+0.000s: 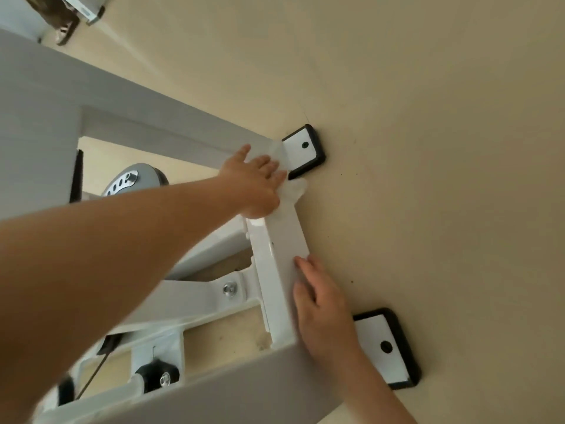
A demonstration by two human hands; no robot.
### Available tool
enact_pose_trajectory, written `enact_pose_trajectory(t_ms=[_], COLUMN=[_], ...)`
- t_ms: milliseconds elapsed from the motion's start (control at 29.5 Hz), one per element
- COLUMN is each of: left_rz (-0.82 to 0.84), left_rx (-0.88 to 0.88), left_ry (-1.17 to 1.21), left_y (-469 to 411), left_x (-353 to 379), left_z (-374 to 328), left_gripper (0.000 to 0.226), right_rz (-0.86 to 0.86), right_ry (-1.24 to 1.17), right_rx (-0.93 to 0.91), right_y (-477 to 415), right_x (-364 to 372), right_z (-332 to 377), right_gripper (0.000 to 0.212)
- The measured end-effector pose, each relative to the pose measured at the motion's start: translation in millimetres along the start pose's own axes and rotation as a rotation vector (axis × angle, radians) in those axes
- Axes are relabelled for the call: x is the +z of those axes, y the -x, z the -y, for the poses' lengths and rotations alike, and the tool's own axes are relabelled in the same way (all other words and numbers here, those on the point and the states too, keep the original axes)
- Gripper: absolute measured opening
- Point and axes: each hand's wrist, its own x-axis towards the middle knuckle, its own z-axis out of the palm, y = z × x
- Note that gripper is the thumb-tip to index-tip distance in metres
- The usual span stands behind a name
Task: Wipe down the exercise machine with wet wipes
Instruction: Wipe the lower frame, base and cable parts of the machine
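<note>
The exercise machine's white base crossbar [282,255] lies on the beige floor between two black-edged foot plates [305,148] [385,347]. My left hand [256,185] presses a crumpled white wet wipe [296,191] onto the far end of the crossbar, close to the upper foot plate. Most of the wipe is hidden under the palm. My right hand [324,304] rests flat on the near end of the crossbar with fingers spread and nothing in it.
Grey frame beams [146,117] [244,390] run out from both ends of the crossbar. White struts with a bolt [230,288] meet the bar on the left. A silver disc [128,179] sits behind my left forearm. Beige floor [428,148] spreads to the right.
</note>
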Motion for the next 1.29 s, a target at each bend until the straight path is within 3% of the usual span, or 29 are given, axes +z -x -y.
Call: enact_pose_trajectory(t_ms=[102, 203, 338, 440, 575, 677, 846, 981, 1083, 1185, 1286], left_rz=[0.006, 0.029, 0.025, -0.060, -0.201, -0.189, 0.012, 0.037, 0.008, -0.061, -0.101], left_rx=[-0.147, -0.156, -0.190, -0.256, -0.149, -0.031, -0.127, -0.301, -0.361, -0.212, -0.100], left_ry=[0.124, 0.169, 0.211, 0.309, 0.508, 0.408, 0.105, 0.045, 0.038, 0.124, 0.424], left_y=[-25, -46, -75, -95, -107, -106, -81, -45, -20, 0, 31], left_x=[-2, -9, -7, -7, -6, 2, -10, -21, -17, 3, 26], left_z=[5, -2, -20, -38, -52, -37, 2, 62, 71, 23, -11], left_gripper=[0.064, 0.065, 0.068, 0.073, 0.071, 0.068, 0.065, 0.063, 0.063, 0.062, 0.063], right_rz=[0.094, 0.135, 0.080, 0.025, -0.006, 0.012, 0.027, 0.043, 0.022, -0.112, -0.290], right_ry=[0.163, 0.170, 0.255, 0.248, 0.252, 0.239, 0.196, 0.168, 0.001, -0.126, -0.166], right_rx=[-0.038, -0.012, -0.017, -0.006, -0.011, 0.016, -0.006, -0.029, 0.001, 0.098, 0.169], right_y=[-7, -14, -10, -12, -15, -14, -15, -18, -17, -5, 10], right_x=[7, 10, 20, 24, 23, 22, 17, 18, 7, -8, -17], right_z=[3, 1, 2, 1, -2, -4, -3, -4, 2, -3, -15], right_gripper=[0.053, 0.060, 0.088, 0.092, 0.088, 0.086, 0.070, 0.063, 0.052, 0.042, 0.037])
